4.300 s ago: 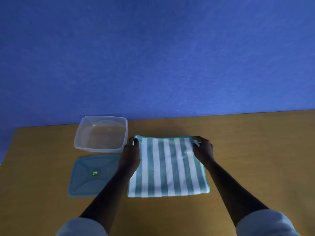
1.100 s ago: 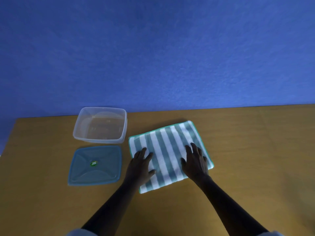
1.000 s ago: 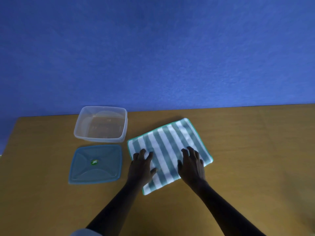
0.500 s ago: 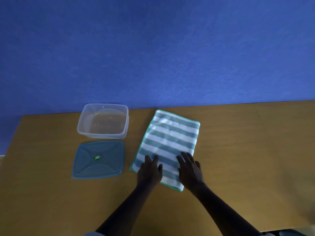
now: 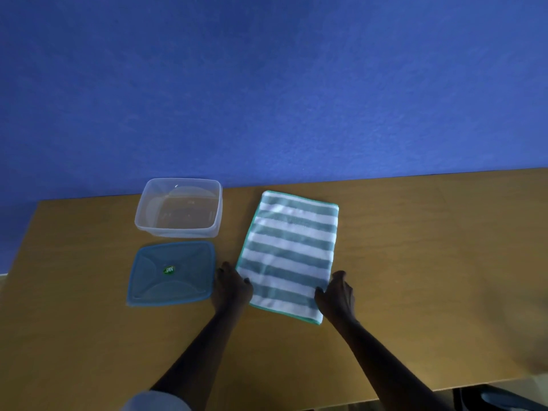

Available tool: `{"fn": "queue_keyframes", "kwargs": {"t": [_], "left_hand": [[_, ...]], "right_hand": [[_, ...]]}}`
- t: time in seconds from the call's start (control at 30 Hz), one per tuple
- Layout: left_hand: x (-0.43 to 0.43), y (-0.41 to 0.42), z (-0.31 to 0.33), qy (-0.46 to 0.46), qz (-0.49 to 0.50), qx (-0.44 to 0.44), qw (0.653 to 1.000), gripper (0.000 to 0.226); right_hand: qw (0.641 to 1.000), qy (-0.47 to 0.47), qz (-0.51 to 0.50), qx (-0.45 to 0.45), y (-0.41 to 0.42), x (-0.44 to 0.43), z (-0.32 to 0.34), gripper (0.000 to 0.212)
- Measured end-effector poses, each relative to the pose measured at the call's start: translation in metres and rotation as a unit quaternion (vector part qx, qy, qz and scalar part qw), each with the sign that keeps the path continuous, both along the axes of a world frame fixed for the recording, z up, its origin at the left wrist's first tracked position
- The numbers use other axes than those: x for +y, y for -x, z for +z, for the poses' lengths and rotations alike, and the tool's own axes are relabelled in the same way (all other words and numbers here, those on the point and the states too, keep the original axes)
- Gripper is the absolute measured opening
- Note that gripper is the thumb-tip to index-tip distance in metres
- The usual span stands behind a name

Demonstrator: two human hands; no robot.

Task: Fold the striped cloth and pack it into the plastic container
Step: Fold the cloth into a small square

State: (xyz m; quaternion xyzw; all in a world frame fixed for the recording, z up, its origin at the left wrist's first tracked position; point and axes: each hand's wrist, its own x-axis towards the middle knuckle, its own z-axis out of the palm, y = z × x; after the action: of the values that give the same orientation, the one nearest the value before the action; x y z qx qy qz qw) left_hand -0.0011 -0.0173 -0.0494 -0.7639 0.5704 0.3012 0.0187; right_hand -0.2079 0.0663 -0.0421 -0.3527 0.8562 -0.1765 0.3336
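The striped cloth point(image 5: 289, 250), teal and white with a teal hem, lies folded flat on the wooden table point(image 5: 430, 262). Its long side runs away from me and its stripes run across. My left hand point(image 5: 232, 287) is at the cloth's near left corner, thumb on the fabric. My right hand point(image 5: 338, 295) is at the near right edge, thumb on top and fingers along the side. Both hands pinch the cloth's edges. The clear plastic container point(image 5: 179, 207) stands open and empty to the left of the cloth's far end.
The container's blue lid point(image 5: 172, 272) lies flat in front of the container, just left of my left hand. A blue wall rises behind the table's far edge. A dark object point(image 5: 504, 398) shows past the near right table edge.
The cloth has been turned a quarter turn, so its stripes now run across. My hands slid from flat on top of it out to its near left and right edges.
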Motion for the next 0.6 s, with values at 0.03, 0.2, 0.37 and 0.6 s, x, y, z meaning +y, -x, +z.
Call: {"fn": "queue_keyframes", "kwargs": {"t": [0.03, 0.2, 0.37, 0.6], "left_hand": [[-0.001, -0.001, -0.001, -0.011, 0.012, 0.005, 1.000, 0.057], [-0.004, -0.013, -0.003, -0.069, 0.020, 0.012, 0.997, 0.056], [-0.003, -0.025, -0.006, -0.056, 0.058, 0.103, 0.991, 0.050], [-0.002, -0.033, -0.009, -0.025, 0.213, 0.323, 0.922, 0.025]], "right_hand": [[1.000, -0.010, -0.010, -0.006, -0.001, 0.000, 0.000, 0.029], [0.997, -0.018, -0.051, -0.048, -0.001, 0.008, -0.005, 0.034], [0.977, 0.067, -0.143, -0.146, 0.006, 0.019, -0.001, 0.045], [0.929, 0.048, -0.096, -0.355, 0.029, 0.030, 0.002, 0.035]]}}
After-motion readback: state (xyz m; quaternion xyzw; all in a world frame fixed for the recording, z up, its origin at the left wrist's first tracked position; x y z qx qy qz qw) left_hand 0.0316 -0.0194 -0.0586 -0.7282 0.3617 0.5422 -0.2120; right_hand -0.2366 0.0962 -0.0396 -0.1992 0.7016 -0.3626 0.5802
